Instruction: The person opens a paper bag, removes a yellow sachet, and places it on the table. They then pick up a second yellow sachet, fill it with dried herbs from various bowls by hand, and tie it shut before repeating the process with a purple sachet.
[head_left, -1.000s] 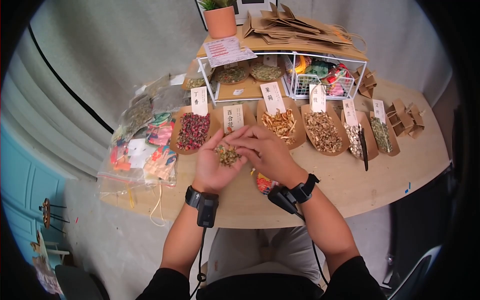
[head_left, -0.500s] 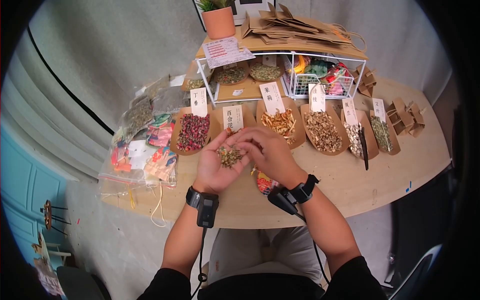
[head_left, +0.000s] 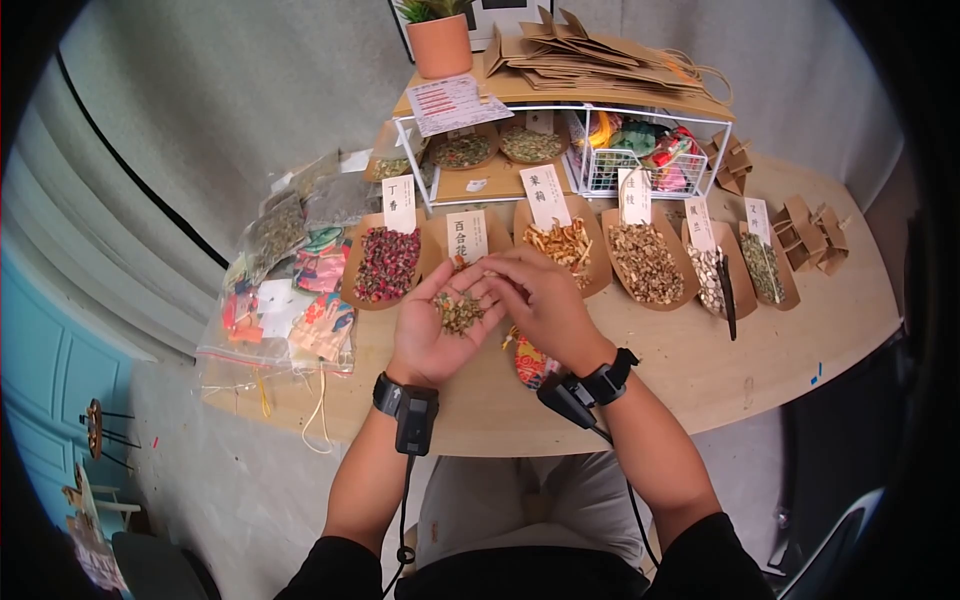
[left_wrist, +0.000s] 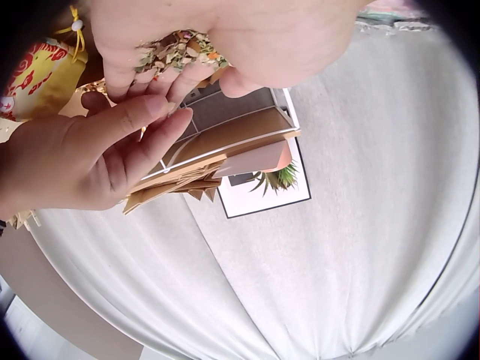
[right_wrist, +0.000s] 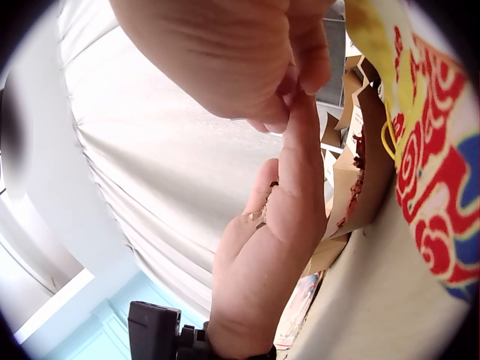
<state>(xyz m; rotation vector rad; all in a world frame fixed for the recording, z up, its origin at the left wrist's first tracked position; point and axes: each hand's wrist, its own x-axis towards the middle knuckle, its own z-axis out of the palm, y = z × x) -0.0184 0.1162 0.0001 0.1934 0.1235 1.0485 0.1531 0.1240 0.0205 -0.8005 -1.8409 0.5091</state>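
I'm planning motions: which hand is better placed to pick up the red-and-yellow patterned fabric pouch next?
Probably the right hand: it is nearer the pouch, while the left hand carries loose green-brown dried herbs on its upturned palm and might spill them.

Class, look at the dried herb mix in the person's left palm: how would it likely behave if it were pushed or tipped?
The herb mix would probably scatter, being loose, separate bits. It looks light, as the pieces are small and thin. Many seem flat and uneven, so they would likely slide more than roll.
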